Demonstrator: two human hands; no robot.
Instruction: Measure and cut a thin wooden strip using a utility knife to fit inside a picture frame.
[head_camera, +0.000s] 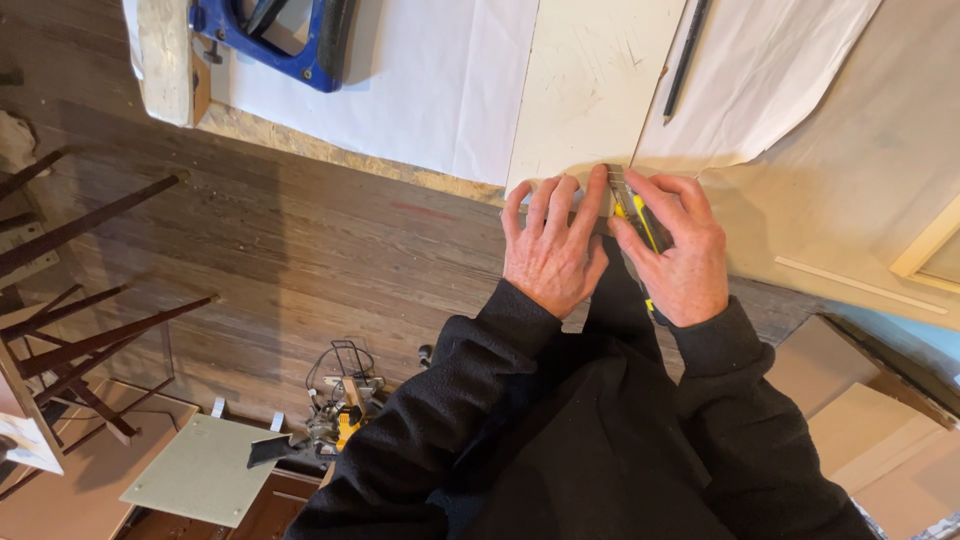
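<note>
My right hand (680, 255) is clamped on a yellow utility knife (632, 215), blade at the near edge of the pale board (590, 90) on the worktop (420, 90); my left hand (550, 250) presses flat, fingers spread, just beside.

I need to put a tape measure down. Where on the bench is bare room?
Bare white sheet lies between the blue tool and the pale board. It is crowded where the left hand and right hand with its utility knife meet.
</note>
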